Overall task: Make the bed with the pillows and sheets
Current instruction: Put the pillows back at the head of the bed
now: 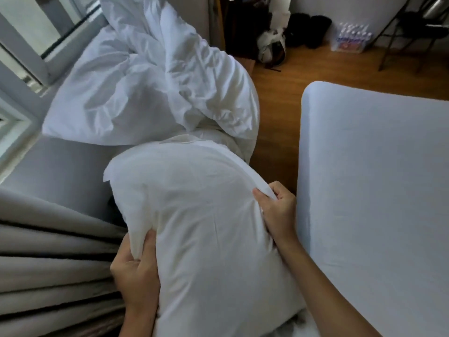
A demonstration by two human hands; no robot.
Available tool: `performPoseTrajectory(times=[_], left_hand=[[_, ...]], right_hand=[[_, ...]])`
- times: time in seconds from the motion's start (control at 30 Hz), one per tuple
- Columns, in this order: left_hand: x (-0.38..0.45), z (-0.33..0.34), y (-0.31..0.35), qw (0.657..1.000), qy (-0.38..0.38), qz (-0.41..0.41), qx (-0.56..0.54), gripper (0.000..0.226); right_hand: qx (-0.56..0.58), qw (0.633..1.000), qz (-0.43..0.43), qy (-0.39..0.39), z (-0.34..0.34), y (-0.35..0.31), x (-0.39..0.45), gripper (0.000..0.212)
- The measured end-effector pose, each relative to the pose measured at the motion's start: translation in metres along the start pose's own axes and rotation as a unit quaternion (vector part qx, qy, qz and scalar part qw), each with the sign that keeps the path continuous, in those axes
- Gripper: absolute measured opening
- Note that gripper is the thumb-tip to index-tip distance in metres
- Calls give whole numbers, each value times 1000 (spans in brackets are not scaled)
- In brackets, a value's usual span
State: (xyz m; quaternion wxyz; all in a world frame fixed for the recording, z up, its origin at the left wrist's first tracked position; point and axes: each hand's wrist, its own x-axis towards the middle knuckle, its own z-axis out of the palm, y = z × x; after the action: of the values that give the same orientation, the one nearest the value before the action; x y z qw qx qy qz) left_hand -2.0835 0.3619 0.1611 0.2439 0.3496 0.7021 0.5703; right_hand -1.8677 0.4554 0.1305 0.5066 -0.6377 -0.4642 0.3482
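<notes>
A plump white pillow (206, 227) fills the lower middle of the head view, held up in front of me. My left hand (136, 271) grips a bunch of its fabric on the left edge. On the right edge my right hand (277, 207) pinches the pillowcase. A crumpled white duvet (150, 83) lies heaped on a grey surface (56, 166) at the upper left, just beyond the pillow. The bed (374, 190), covered by a smooth pale fitted sheet, stretches along the right side.
Grey pleated curtains (48, 263) hang at the lower left, and a window frame (29, 69) is at the far left. A strip of wooden floor (277, 113) runs between the duvet heap and the bed. Dark bags, a pack of bottles (352, 38) and a folding chair (413, 32) stand at the back.
</notes>
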Motion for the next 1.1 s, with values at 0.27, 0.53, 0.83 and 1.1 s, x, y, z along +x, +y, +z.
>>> performPoseTrajectory(times=[0.27,0.53,0.83,1.1], left_hand=[[-28,37,20,987,-144,63,-12,48],[-106,134,51,931,-343,126,-13,42],[-300,253,85,785,-590,188,-15,34],[-506,317,95,638,-746,188,3,45]], right_hand=[[-16,985,27,168,-92,9,-45,42],[18,923,90,375,-229,37,-106,44],[47,795,142,588,-406,91,-229,45],[-1,628,165,760,-529,123,-345,41]])
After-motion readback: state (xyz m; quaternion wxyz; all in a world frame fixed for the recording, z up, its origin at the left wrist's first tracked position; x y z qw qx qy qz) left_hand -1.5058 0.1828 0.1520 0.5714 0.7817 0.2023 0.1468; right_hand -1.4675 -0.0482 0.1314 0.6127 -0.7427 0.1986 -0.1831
